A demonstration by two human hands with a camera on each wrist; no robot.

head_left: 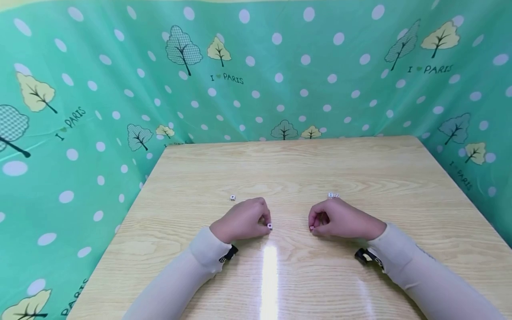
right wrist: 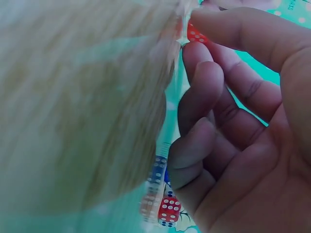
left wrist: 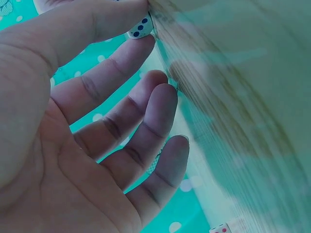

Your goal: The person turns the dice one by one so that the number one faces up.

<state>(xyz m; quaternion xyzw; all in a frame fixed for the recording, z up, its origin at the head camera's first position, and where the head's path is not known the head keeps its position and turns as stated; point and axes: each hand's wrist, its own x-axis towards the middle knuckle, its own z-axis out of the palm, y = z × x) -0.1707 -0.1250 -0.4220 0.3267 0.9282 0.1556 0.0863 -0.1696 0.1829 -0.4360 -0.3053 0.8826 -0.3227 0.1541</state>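
My left hand (head_left: 246, 218) pinches a small white die (left wrist: 141, 27) with dark blue pips between thumb and forefinger, low over the table. In the left wrist view the other fingers are loosely bent. Opposite it, my right hand (head_left: 340, 218) holds a red die (right wrist: 196, 34) with white pips at its thumb and fingertips. Behind the left hand lies a single white die (head_left: 233, 198). Just beyond the right hand a pair of dice (head_left: 334, 195) sit side by side, partly hidden by the knuckles; a red face (right wrist: 169, 208) and part of a blue one show in the right wrist view.
Both hands are over a light wood-grain table (head_left: 288, 169), with a gap between them. A green dotted cloth (head_left: 276, 62) printed with trees hangs behind and beside it. Glare streaks the near tabletop. Dark straps (head_left: 364, 256) hang at the cuffs.
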